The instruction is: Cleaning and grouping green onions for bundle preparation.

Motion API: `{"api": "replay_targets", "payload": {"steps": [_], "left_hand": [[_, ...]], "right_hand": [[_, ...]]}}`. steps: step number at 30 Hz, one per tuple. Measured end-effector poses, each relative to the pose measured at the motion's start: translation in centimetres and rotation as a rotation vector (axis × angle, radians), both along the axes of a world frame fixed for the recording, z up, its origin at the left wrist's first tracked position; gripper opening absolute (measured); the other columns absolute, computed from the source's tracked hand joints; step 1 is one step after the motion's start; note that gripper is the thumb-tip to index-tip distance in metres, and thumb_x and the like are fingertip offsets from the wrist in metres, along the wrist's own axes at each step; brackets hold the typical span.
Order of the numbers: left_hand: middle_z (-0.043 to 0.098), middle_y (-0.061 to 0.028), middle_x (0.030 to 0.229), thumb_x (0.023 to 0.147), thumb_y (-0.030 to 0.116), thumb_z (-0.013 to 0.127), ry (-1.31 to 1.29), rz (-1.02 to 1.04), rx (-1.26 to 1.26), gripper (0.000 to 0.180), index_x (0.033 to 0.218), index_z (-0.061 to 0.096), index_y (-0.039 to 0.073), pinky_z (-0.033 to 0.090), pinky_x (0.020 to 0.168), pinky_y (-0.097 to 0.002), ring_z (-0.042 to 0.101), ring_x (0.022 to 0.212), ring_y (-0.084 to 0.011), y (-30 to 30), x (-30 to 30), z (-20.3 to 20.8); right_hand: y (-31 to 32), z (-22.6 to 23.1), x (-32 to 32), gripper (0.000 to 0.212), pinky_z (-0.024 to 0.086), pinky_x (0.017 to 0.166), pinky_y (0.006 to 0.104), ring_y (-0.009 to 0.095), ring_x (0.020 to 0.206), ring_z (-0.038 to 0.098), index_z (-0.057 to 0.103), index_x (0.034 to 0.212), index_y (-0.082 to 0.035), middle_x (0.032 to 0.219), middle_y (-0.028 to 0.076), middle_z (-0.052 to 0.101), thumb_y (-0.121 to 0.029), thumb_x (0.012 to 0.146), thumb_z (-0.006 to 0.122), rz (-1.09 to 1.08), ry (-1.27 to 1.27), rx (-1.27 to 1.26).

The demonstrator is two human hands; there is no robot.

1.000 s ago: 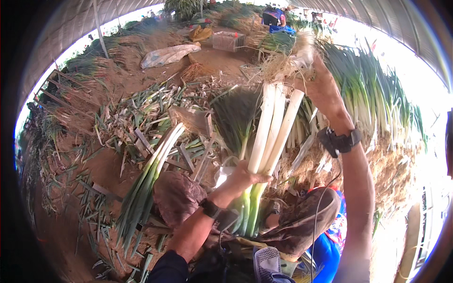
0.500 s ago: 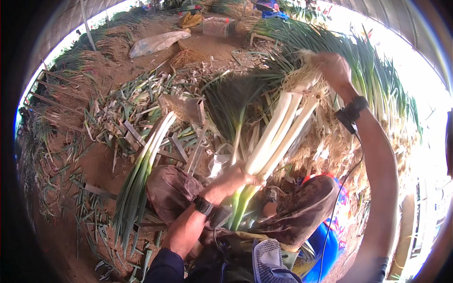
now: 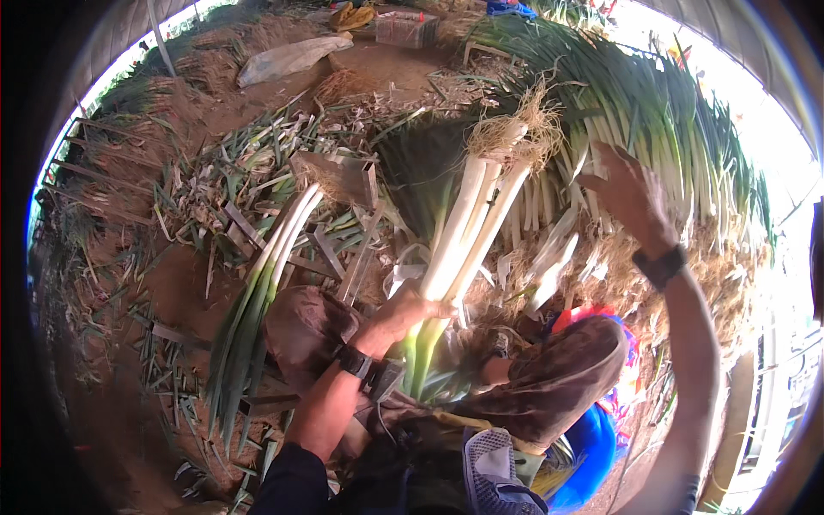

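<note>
My left hand (image 3: 408, 311) is wrapped round a few thick Welsh onions (image 3: 459, 215) at the point where their white stalks turn green. Their bushy roots (image 3: 519, 133) point up and away from me. To the right of the roots, apart from the stalks, my right hand (image 3: 633, 196) has its fingers spread with nothing in them. Below it are pale strips of skin (image 3: 554, 266), slightly blurred. More Welsh onions (image 3: 283, 249) lie left of my knee, their white ends against a metal frame (image 3: 335, 176) and their green leaves hanging down.
A long row of Welsh onions (image 3: 687, 163) stands at the far right. Leaf scraps (image 3: 249, 163) litter the soil on the left. Farther off lie a pale sack (image 3: 292, 60) and a crate (image 3: 405, 30). Something blue (image 3: 588, 455) shows beside my right leg.
My right hand has come off the root end and moved right and down, its fingers opening. Held by my left hand, the onions have shifted slightly left. Pale skin strips now show below my right hand.
</note>
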State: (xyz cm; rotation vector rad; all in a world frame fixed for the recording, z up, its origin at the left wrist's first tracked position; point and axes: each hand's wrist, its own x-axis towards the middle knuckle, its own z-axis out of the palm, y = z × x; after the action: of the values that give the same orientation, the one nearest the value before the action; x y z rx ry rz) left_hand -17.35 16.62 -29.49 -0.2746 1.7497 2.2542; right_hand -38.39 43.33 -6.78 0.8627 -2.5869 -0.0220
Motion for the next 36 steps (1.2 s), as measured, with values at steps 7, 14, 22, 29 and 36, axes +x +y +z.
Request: {"api": "replay_targets", "payload": {"steps": [7, 14, 22, 29, 36], "left_hand": [[0.068, -0.0218, 0.111, 0.071, 0.007, 0.083, 0.030, -0.020, 0.057, 0.049, 0.116, 0.065, -0.005, 0.051, 0.094, -0.0415, 0.065, 0.105, -0.0270, 1.6, 0.2, 2.4], [0.071, -0.0118, 0.099, 0.070, 0.006, 0.083, 0.129, 0.013, 0.033, 0.050, 0.116, 0.064, 0.000, 0.059, 0.077, -0.0349, 0.069, 0.086, -0.0185, 0.4, 1.9, 2.6], [0.071, -0.0141, 0.097, 0.078, 0.015, 0.079, 0.174, -0.007, -0.081, 0.037, 0.109, 0.066, -0.001, 0.052, 0.088, -0.0367, 0.068, 0.090, -0.0225, 2.0, -0.3, 13.2], [0.071, -0.0124, 0.109, 0.073, 0.028, 0.084, 0.407, -0.093, 0.050, 0.053, 0.117, 0.067, 0.004, 0.050, 0.095, -0.0375, 0.067, 0.095, -0.0217, 0.2, -0.7, 13.7], [0.061, -0.0231, 0.126, 0.085, 0.029, 0.074, 0.641, -0.259, 0.018, 0.061, 0.130, 0.053, -0.007, 0.048, 0.104, -0.0391, 0.063, 0.115, -0.0299, -2.4, -1.1, 16.9]], "right_hand": [[-8.0, -1.9, 0.6, 0.013, 0.050, 0.045, 0.0298, 0.014, 0.057, 0.060, 0.063, 0.083, -0.006, 0.077, 0.006, 0.066, -0.005, 0.091, 0.053, 0.296, 0.273, 0.101], [0.1, 5.8, -5.0, 0.043, 0.057, 0.070, 0.0293, 0.016, 0.085, 0.070, 0.056, 0.130, -0.010, 0.115, 0.005, 0.069, -0.023, 0.091, 0.064, -0.170, -0.211, -0.600], [-7.7, -5.9, 7.1, 0.082, 0.038, 0.111, 0.0441, 0.032, 0.126, 0.051, 0.042, 0.140, 0.005, 0.143, 0.022, 0.046, -0.044, 0.083, 0.074, 0.798, -1.442, -0.952], [-9.7, -1.1, 9.9, 0.075, 0.040, 0.111, 0.0454, 0.036, 0.127, 0.051, 0.035, 0.144, 0.004, 0.140, 0.026, 0.047, -0.037, 0.090, 0.067, 0.756, -1.460, -1.187], [-8.8, 1.2, 10.5, 0.071, 0.038, 0.111, 0.0474, 0.037, 0.130, 0.048, 0.030, 0.145, 0.007, 0.140, 0.027, 0.046, -0.029, 0.093, 0.062, 1.002, -1.606, -1.164]]}}
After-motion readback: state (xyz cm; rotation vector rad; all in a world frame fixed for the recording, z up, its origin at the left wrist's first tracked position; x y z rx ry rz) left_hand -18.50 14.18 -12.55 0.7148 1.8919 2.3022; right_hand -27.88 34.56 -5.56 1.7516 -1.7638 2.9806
